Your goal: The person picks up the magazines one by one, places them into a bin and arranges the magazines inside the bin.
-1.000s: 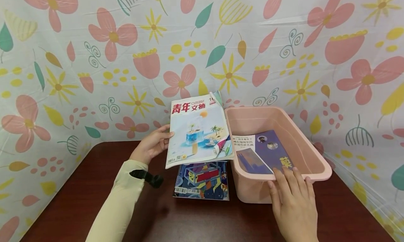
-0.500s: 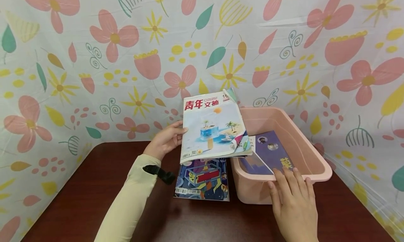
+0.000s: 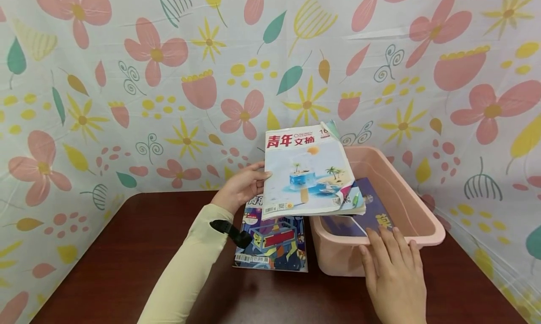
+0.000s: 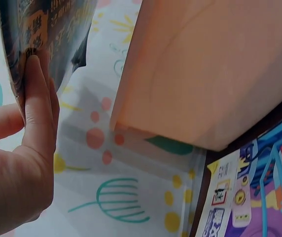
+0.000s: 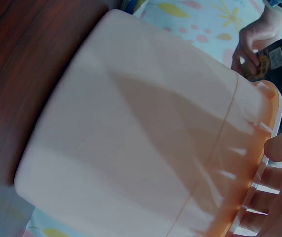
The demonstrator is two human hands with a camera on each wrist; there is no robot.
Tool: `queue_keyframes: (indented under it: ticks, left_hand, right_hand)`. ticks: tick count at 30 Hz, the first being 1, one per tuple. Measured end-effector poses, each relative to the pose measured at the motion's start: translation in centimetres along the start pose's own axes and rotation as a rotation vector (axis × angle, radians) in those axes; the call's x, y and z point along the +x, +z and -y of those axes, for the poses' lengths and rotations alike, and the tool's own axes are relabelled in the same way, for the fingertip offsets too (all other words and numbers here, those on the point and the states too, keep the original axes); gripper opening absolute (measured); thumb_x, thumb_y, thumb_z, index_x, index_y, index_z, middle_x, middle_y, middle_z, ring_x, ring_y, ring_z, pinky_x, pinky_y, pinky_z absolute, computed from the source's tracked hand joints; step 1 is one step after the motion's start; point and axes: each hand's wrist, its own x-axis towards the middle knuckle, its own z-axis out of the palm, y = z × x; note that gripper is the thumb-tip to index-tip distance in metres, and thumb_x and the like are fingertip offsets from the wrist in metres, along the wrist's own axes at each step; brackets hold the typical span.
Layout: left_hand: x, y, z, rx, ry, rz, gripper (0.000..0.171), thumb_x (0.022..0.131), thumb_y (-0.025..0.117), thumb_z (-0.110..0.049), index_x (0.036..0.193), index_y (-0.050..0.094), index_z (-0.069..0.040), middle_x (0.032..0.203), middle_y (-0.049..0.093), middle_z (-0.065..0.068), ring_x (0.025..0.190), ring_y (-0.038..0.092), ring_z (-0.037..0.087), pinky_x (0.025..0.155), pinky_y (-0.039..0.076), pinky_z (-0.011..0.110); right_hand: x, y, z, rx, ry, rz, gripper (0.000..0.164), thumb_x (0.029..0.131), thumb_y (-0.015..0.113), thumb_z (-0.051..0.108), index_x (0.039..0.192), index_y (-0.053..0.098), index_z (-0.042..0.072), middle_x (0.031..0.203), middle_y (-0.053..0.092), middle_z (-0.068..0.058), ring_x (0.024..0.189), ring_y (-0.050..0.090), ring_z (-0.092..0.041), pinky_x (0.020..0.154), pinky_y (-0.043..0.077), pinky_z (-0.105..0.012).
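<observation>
My left hand (image 3: pixel 243 187) pinches a white-covered magazine (image 3: pixel 302 173) by its left edge. Red title characters and a beach picture show on its front, and its lower right corner curls up. It hangs tilted, overlapping the left side of a pink plastic basin (image 3: pixel 334 256). In the left wrist view, fingers lie against the dark back of the magazine (image 4: pixel 64 34). My right hand (image 3: pixel 395 272) holds the basin's near rim, fingers over it and thumb on the outer side. Inside the basin lies a purple book (image 3: pixel 374 206), partly hidden by the magazine.
A second magazine (image 3: pixel 274 249) with a dark blue, colourful cover lies on the brown table (image 3: pixel 105 263), left of the basin. Its upper part is covered by the held magazine. Behind the table hangs a flower-patterned cloth (image 3: pixel 203 117).
My left hand has carried the white-covered magazine to the right, from over the blue magazine to partly over the basin. It now hides more of the purple book. My right hand stays on the rim.
</observation>
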Motion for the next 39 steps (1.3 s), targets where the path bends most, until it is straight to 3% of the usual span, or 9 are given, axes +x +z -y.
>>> queue_keyframes:
  ticks: [6, 18, 26, 32, 39]
  left_hand:
    - [0.2, 1.4, 0.5, -0.007, 0.003, 0.031, 0.041, 0.099, 0.045, 0.002, 0.139, 0.043, -0.005, 0.118, 0.062, 0.015, 0.086, 0.069, 0.017, 0.071, 0.055, 0.030]
    - [1.0, 4.0, 1.3, -0.002, -0.019, 0.027, 0.040, 0.097, 0.049, 0.003, 0.136, 0.046, -0.006, 0.127, 0.059, 0.019, 0.091, 0.067, 0.020, 0.073, 0.054, 0.031]
    - [1.7, 5.2, 1.6, -0.016, -0.017, 0.006, 0.040, 0.097, 0.049, 0.004, 0.136, 0.048, -0.004, 0.130, 0.057, 0.021, 0.116, 0.058, 0.033, 0.093, 0.049, 0.043]
    - [2.2, 6.3, 1.9, -0.006, -0.016, -0.018, 0.038, 0.098, 0.049, 0.002, 0.135, 0.049, -0.004, 0.126, 0.060, 0.020, 0.112, 0.061, 0.032, 0.082, 0.054, 0.036]
    - [2.4, 7.7, 2.3, 0.009, 0.005, -0.004, 0.038, 0.096, 0.051, 0.003, 0.134, 0.050, -0.003, 0.119, 0.064, 0.015, 0.105, 0.064, 0.027, 0.079, 0.053, 0.035]
  right_hand:
    - [0.0, 0.1, 0.0, -0.003, 0.007, 0.004, 0.063, 0.102, 0.028, 0.053, 0.121, 0.060, 0.002, 0.121, 0.056, -0.022, 0.124, 0.042, -0.043, 0.112, 0.018, -0.057]
    - [-0.1, 0.2, 0.0, -0.008, 0.020, 0.012, 0.063, 0.102, 0.027, 0.054, 0.122, 0.059, 0.004, 0.124, 0.055, -0.021, 0.126, 0.041, -0.042, 0.113, 0.016, -0.055]
    - [0.0, 0.1, 0.0, -0.001, 0.014, 0.006, 0.064, 0.101, 0.027, 0.055, 0.121, 0.059, 0.004, 0.120, 0.055, -0.021, 0.124, 0.041, -0.042, 0.113, 0.016, -0.055]
    - [-0.1, 0.1, -0.1, -0.010, 0.022, 0.017, 0.062, 0.102, 0.028, 0.054, 0.121, 0.059, 0.004, 0.118, 0.055, -0.021, 0.125, 0.040, -0.042, 0.114, 0.016, -0.054]
    - [0.0, 0.0, 0.0, -0.006, 0.033, 0.029, 0.062, 0.102, 0.027, 0.054, 0.121, 0.058, 0.003, 0.119, 0.054, -0.021, 0.126, 0.040, -0.042, 0.114, 0.015, -0.054]
